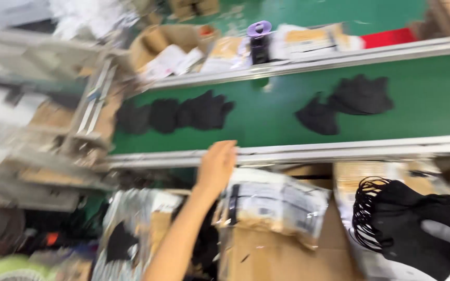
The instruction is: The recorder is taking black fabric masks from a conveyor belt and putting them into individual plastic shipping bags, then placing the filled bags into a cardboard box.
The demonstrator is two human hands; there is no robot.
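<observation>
My left hand (216, 165) reaches forward with flat, extended fingers to the near metal rail (339, 152) of a green conveyor belt (266, 117) and holds nothing. It hovers just left of a clear plastic packet (274, 205) lying on a cardboard box (282, 257). At the lower right, my right hand (446, 234) grips a stack of black face masks (402, 218) whose ear loops fan out to the left. On the belt lie loose black masks, one group at the left (183, 113) and another at the right (347, 101). The picture is motion-blurred.
A blurred metal rack (42, 119) fills the left side. Beyond the belt's far rail sit cardboard boxes (167, 44), packets, a purple-topped object (259, 31) and something red (389, 37). More bags and boxes (131, 229) crowd the near side.
</observation>
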